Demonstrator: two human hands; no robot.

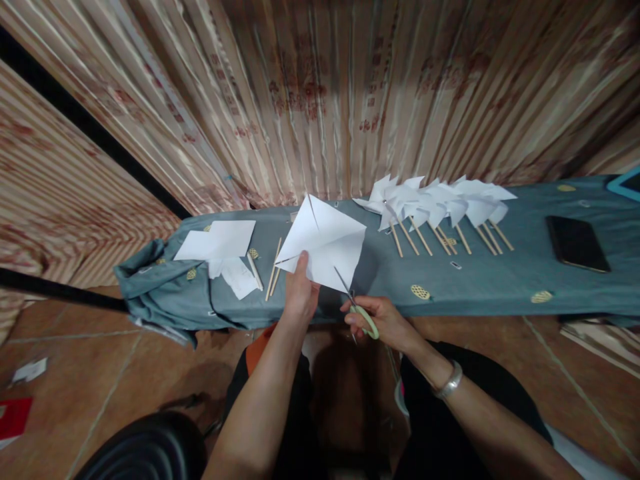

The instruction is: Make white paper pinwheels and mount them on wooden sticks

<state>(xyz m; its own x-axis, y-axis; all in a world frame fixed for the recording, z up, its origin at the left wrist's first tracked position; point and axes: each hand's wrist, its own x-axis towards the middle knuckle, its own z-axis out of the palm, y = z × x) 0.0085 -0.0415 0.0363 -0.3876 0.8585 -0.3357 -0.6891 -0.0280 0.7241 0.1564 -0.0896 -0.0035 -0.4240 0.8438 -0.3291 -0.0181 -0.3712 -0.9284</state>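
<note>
A square sheet of white paper (330, 240) is pinched in my left hand (301, 290), thumb on top, above the cloth-covered table. Slits run inward from its top and left corners. My right hand (377, 320) grips a pair of scissors (367, 321) with light green handles. One blade lies over the sheet's lower corner, pointing up and left toward its middle. Behind the sheet's left corner lie thin wooden sticks (273, 270). Several white paper pinwheels (435, 203) on wooden sticks overlap in a row to the right of the sheet.
White paper sheets (230, 239) and a rolled or stick-like white piece (255, 271) lie at the table's left. A black phone (577, 243) rests on the green-grey cloth (490, 283) at right, near a blue-edged object (625, 185). Curtains (320, 100) hang behind. A black stool (150, 447) stands lower left.
</note>
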